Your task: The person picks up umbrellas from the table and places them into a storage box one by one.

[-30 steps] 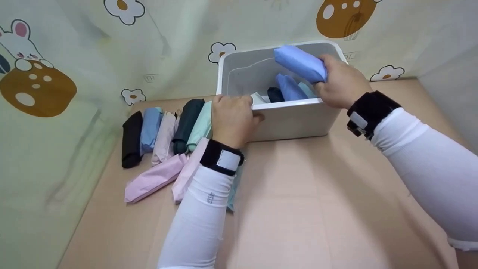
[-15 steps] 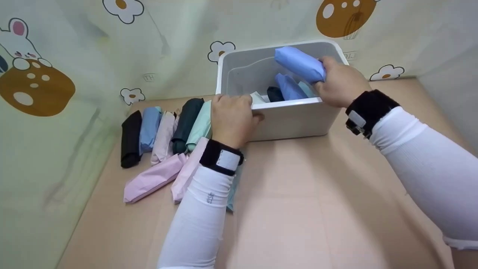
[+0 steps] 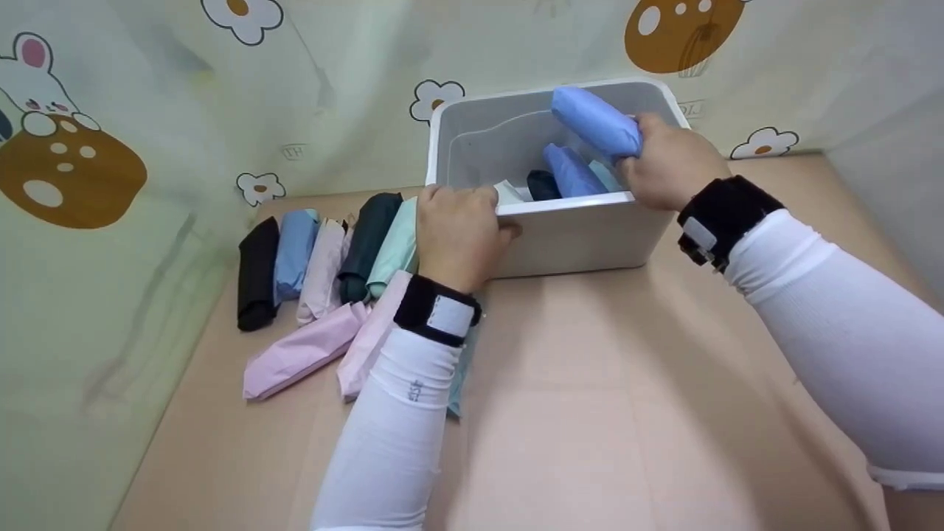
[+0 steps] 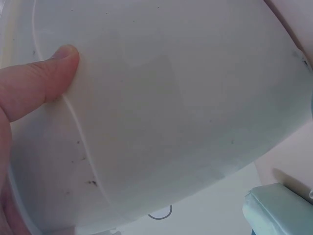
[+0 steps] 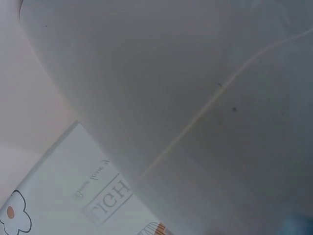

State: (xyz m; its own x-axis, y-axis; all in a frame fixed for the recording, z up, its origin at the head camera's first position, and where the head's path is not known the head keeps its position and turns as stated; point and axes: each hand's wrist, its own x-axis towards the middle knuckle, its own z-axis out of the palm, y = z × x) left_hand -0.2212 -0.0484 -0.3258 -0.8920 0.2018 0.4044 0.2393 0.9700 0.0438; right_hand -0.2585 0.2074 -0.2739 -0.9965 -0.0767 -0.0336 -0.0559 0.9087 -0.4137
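In the head view my right hand (image 3: 675, 164) grips one end of a folded blue umbrella (image 3: 597, 122), its far end tilted up over the white plastic bin (image 3: 568, 240). My left hand (image 3: 459, 234) holds the near rim at the bin's left corner. The left wrist view has the left thumb (image 4: 54, 76) against the bin's outer wall (image 4: 161, 107). Inside the bin lie another blue umbrella (image 3: 571, 171), a dark one (image 3: 543, 186), and pale and light teal pieces partly hidden by the rim. Only the bin's wall (image 5: 146, 98) fills the right wrist view, the hand out of sight.
Left of the bin, several folded umbrellas lie on the table (image 3: 553, 413), among them a black one (image 3: 258, 276), a dark green one (image 3: 371, 247) and a pink one (image 3: 306, 352). My left forearm partly covers some. A printed curtain (image 3: 354, 110) hangs right behind the bin.
The held blue umbrella has shifted slightly, its far end a little right and up. The right wrist has moved slightly left. My left hand keeps its hold on the rim.
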